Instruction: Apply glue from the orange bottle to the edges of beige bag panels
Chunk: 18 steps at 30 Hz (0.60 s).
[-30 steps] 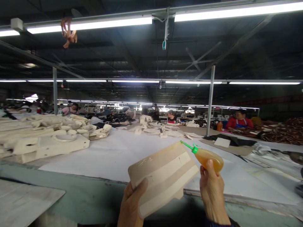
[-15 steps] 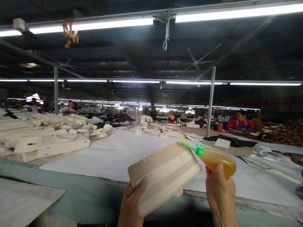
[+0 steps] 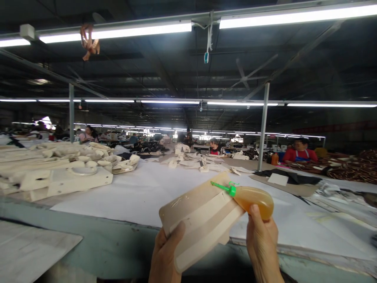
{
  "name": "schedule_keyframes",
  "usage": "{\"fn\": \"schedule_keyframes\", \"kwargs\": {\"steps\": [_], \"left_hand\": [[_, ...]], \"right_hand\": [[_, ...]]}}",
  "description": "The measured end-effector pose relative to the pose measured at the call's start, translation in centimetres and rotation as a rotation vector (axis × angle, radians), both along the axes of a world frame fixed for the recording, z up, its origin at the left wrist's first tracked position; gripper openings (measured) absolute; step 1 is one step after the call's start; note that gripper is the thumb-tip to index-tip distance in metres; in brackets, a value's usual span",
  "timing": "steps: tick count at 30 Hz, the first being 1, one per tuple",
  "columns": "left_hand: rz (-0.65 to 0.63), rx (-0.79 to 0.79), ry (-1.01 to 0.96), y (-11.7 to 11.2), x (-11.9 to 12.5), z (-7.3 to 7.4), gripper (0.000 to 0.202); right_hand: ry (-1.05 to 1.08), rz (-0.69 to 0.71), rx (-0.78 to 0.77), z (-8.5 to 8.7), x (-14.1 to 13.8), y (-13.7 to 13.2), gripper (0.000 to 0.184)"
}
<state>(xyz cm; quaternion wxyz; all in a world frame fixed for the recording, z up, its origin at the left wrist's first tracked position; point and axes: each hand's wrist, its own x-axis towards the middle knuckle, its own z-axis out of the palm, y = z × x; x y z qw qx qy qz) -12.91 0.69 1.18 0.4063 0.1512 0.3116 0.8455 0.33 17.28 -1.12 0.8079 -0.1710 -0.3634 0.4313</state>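
My left hand (image 3: 167, 251) grips the lower left end of a beige striped panel (image 3: 200, 228), thumb on top and the other fingers hidden beneath. The panel is tilted up over the table's front edge. Shiny wet streaks show along its upper left border. In my right hand (image 3: 262, 239) is a squeeze bottle (image 3: 255, 201) of amber liquid, probably glue, with a green nozzle. It lies nearly sideways, its nozzle tip over the panel's upper part; whether the tip touches the surface I cannot tell.
White sheeting covers the table (image 3: 141, 192). A heap of cream cut pieces (image 3: 73, 173) lies at the left, more pieces (image 3: 191, 161) at the back. A metal post (image 3: 263, 129) rises at the right. A person in red (image 3: 300, 153) sits beyond, near brown strips (image 3: 353, 165).
My right hand has moved left with the bottle, so the nozzle tip has shifted from the panel's far right corner inward along its upper part. My left hand keeps its hold on the panel.
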Motion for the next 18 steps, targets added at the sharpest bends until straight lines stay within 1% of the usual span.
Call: {"fn": "schedule_keyframes", "kwargs": {"steps": [4, 7, 11, 18], "left_hand": [[0.007, -0.006, 0.012, 0.1, -0.3, -0.2, 0.053], [-0.003, -0.017, 0.016, 0.2, -0.4, -0.3, 0.055], [0.015, -0.015, 0.021, 0.2, -0.5, -0.3, 0.055], [-0.053, -0.005, 0.057, 0.4, -0.8, -0.7, 0.047]], "right_hand": [[0.001, -0.017, -0.012, 0.1, 0.4, 0.5, 0.018], [0.012, -0.052, -0.025, 0.2, 0.7, 0.8, 0.021], [0.039, -0.097, -0.041, 0.2, 1.0, 1.3, 0.020], [0.116, -0.156, -0.034, 0.4, 2.4, 2.0, 0.017]]}}
